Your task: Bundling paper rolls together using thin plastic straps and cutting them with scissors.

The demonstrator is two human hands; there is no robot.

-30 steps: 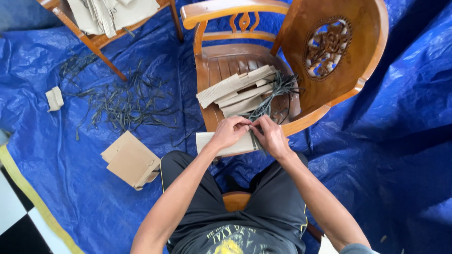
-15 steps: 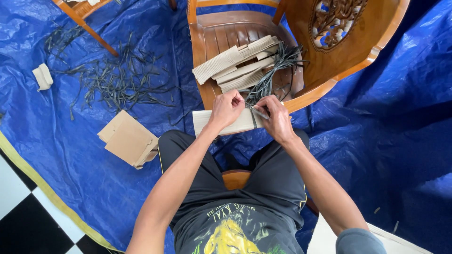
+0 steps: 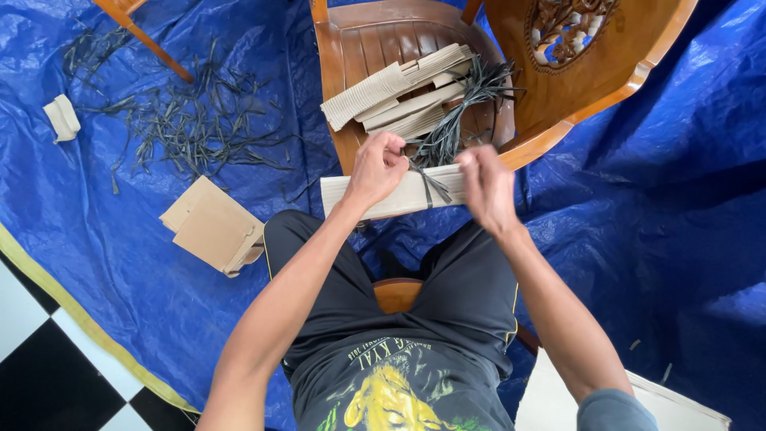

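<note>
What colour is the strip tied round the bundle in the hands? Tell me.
Dark grey-green, round the pale tan bundle; strip is clearest in the head view.

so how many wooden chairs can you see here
2: one wooden chair directly ahead, holding cardboard bundles, and part of another chair at top left. Others may lie outside the view.

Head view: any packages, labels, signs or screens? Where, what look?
Tan flat bundle: on the lap, under both hands, dark strap around it.
Tan flat pieces: stacked on the wooden chair seat.
Brown folded cardboard: on the blue tarp, left of the knee.
Small pale folded piece: tarp, far left.
No signs or screens.
</note>
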